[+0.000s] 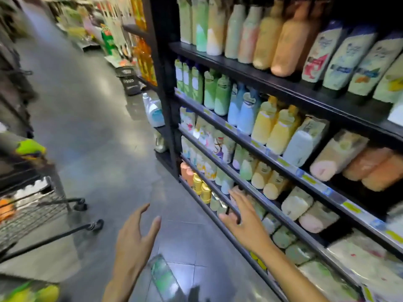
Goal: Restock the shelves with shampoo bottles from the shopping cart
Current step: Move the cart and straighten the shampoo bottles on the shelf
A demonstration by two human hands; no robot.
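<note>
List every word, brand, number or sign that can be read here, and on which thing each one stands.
No text can be read; the frame is blurred.
Labels on the white bottles, upper shelf: print shows, too blurred.
Yellow price tags on the shelf edges: too blurred.
White marks on the black basket: too blurred.

Shop aisle: stocked bottle shelves [250, 147], wire shopping cart [32, 205].

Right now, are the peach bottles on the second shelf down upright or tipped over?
Tipped over: the peach bottles lie on their sides, ends facing outward; nearby yellow bottles stand upright.
</note>
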